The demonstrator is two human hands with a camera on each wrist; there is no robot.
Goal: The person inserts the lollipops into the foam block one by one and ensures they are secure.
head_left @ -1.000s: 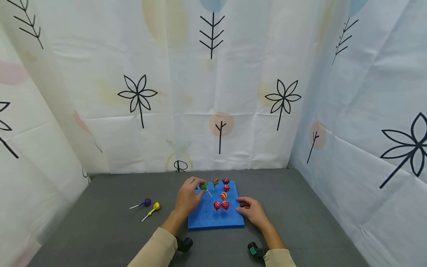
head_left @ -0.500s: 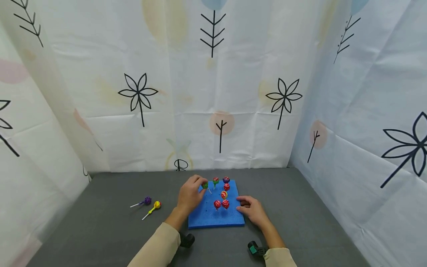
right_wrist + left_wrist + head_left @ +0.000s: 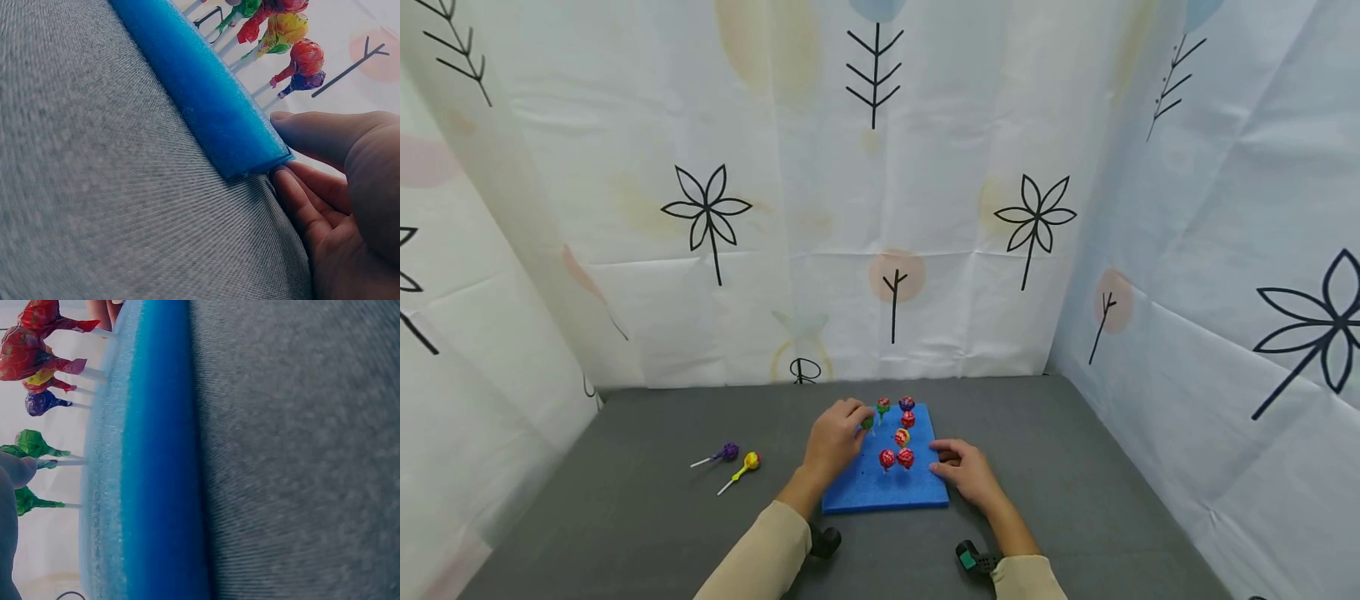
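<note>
We see the green lollipop [image 3: 868, 422] at the far left of the foam block [image 3: 857, 493], pinched by the fingertips of the left hand [image 3: 833, 439], its stick at the foam. Six more lollipops stand in the block: one green, one purple, one yellow and three red [image 3: 887, 458]. The right hand [image 3: 967, 473] rests with relaxed fingers against the block's right edge. On the grey table [image 3: 625, 517], well to the left, lie a purple lollipop [image 3: 727, 452] and a yellow one [image 3: 749, 461].

blue foam board [image 3: 880, 493]: porous, matt | table cover [image 3: 625, 517]: grey woven cloth
</note>
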